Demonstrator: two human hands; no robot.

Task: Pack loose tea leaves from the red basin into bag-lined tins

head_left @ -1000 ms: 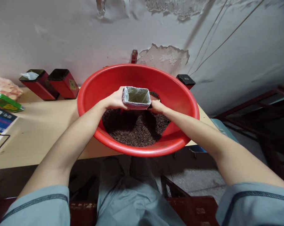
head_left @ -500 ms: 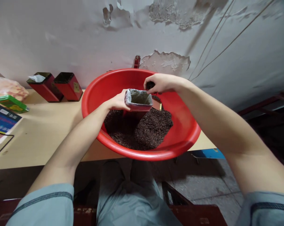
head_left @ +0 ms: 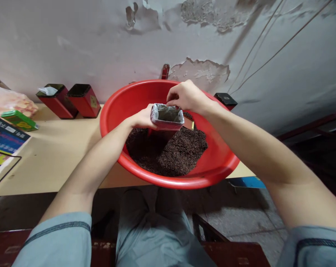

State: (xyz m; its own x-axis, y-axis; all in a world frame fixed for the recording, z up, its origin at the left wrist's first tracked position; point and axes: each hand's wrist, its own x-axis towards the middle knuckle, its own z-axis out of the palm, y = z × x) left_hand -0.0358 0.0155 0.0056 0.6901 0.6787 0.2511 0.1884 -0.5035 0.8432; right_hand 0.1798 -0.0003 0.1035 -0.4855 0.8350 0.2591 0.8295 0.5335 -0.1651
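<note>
My left hand (head_left: 143, 118) is closed around the side of a red tin (head_left: 168, 126), tilted with its mouth towards me. A clear plastic bag (head_left: 154, 111) lines the tin and folds over its rim. Over the tin's far right rim is my right hand (head_left: 187, 95), fingers curled together; they hide the dark tea leaves that showed in it a moment earlier. Beneath both hands, a heap of dark brown loose tea leaves (head_left: 181, 155) lies in a wide red basin (head_left: 220, 167). Partly hidden behind the tin, a flat brownish piece with a gold edge (head_left: 188, 123) rests among the leaves.
Two open red tins (head_left: 86, 102) stand left of the basin, one with plastic poking out. A dark-lidded tin (head_left: 226, 99) is behind my right forearm. A green box (head_left: 19, 120) and a printed carton (head_left: 6, 139) lie on the table (head_left: 65, 155) at left, by the wall.
My right hand has moved left, from beside the tin to over its rim, and the dark leaves in it no longer show. My left hand still holds the tin. The view has shifted slightly.
</note>
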